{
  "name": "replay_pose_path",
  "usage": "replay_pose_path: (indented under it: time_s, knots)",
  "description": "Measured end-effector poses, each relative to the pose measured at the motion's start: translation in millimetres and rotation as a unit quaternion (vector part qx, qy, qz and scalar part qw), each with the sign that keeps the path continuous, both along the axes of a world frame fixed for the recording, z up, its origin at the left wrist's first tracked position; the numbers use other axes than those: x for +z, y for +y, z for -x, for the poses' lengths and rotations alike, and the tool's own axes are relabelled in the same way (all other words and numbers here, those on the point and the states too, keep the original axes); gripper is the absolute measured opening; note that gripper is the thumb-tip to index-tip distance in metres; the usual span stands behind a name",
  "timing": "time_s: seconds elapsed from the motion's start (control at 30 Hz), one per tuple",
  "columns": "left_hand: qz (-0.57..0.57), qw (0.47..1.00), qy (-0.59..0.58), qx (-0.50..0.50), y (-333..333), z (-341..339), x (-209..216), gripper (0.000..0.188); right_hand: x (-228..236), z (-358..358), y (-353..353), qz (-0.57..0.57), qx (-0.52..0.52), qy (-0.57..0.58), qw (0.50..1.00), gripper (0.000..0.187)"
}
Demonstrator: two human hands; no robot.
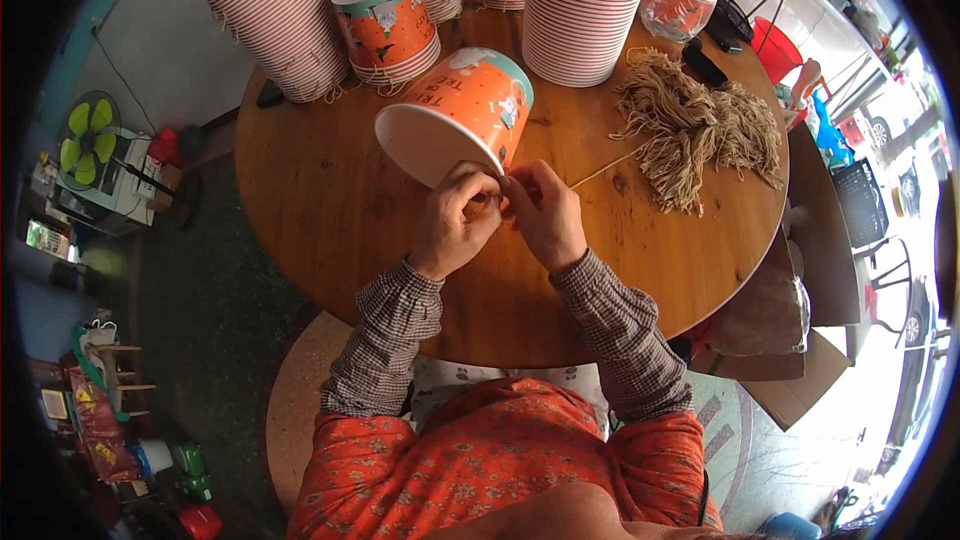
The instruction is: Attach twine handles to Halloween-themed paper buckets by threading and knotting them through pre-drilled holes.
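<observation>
An orange paper bucket (478, 100) with a teal band and printed figures lies tilted on the round wooden table, its white mouth turned toward the lower left. At the near edge of its rim, my left hand (460, 220) is closed in a pinch. Right beside it my right hand (548, 218) is closed too, fingertips meeting the left ones. A thin beige cord (605, 169) runs from my right hand toward a loose heap of cut cords (700, 125) on the right. What exactly sits between the fingertips is partly hidden.
Tall stacks of nested buckets (585, 15) line the far side of the table (400, 275); a shorter stack (387, 25) stands at far left. Near the cord heap lies a black object (705, 65). Cardboard boxes (800, 380) stand right of the table, a green-bladed fan (90, 140) left.
</observation>
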State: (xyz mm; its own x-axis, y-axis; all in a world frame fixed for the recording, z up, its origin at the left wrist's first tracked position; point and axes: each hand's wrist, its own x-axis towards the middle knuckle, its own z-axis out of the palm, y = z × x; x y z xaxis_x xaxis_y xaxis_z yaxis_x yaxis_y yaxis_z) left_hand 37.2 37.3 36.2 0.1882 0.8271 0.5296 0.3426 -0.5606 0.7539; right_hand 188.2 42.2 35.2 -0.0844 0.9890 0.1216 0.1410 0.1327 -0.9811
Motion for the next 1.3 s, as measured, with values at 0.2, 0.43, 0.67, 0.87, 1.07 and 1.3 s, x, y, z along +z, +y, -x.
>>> replay_pose_path:
  time_s: [0.2,0.43,0.67,0.87,1.07,1.3]
  knots:
    - [-0.049,0.994,0.088,-0.043,-2,-9,-17,0.016,-16,-10,11,0.047,0.002,-0.038,0.998,0.021]
    - [-0.009,0.996,0.091,0.02,-4,-15,-25,0.019,-16,-13,12,0.105,0.06,0.122,0.985,0.024]
    - [-0.038,0.998,0.043,-0.014,2,-7,-30,0.013,-23,-13,10,0.033,0.027,0.029,0.999,0.018]
    - [-0.092,0.992,-0.034,0.084,-4,-11,-8,0.015,-19,-9,5,-0.065,0.013,-0.006,0.998,0.016]
    - [-0.28,0.918,0.237,0.151,-8,-6,8,0.035,-6,-7,0,-0.125,0.056,0.003,0.991,0.015]
    - [-0.34,0.869,0.313,0.179,-14,-9,47,0.027,13,-20,-4,-0.186,0.062,0.045,0.98,0.013]
